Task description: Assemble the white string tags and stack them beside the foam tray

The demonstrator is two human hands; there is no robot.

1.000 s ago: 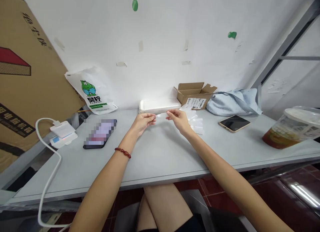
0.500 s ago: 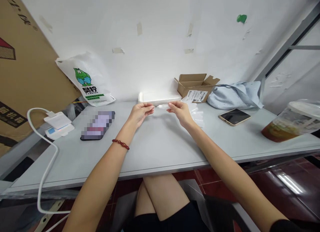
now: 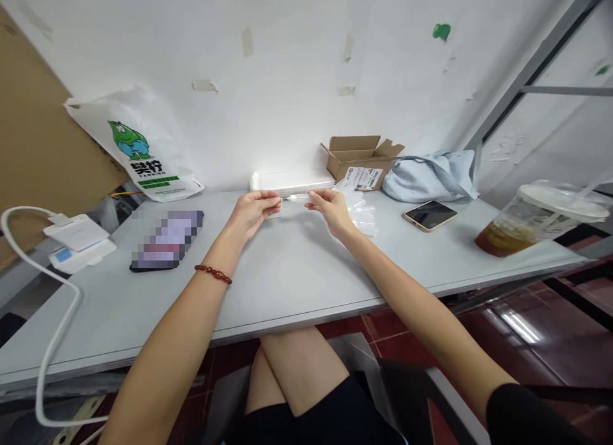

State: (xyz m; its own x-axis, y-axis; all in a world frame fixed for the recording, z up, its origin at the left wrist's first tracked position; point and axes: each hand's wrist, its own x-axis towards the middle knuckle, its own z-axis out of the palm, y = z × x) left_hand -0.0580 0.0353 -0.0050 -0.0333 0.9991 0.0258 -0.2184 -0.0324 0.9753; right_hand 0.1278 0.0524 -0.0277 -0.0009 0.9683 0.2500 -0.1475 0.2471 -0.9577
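A slim clear tube with a white tip point(image 3: 297, 197) lies level above the grey table point(image 3: 297, 272), pinched at its right end by my right hand point(image 3: 331, 209). The tip points left, toward my left hand point(image 3: 253, 212). Thumb and forefinger of that hand are pressed together near the tip; whatever they hold is too small to make out. Beside and partly behind my right hand, several clear plastic sleeves point(image 3: 363, 218) lie spread on the table. A long white box point(image 3: 292, 179) sits behind both hands, against the wall.
An open cardboard box point(image 3: 358, 167) and a pale blue cloth bag point(image 3: 428, 177) stand at the back right. Nearer are a phone point(image 3: 430, 215) and a drink cup point(image 3: 522, 221). On the left are another phone point(image 3: 167, 241), a white plastic bag point(image 3: 143, 151) and a charger with cable point(image 3: 79, 234).
My view has turned slightly right, so everything appears further left. Both hands keep the same pinch, and the gap between the tube's tip and my left fingers looks about the same.
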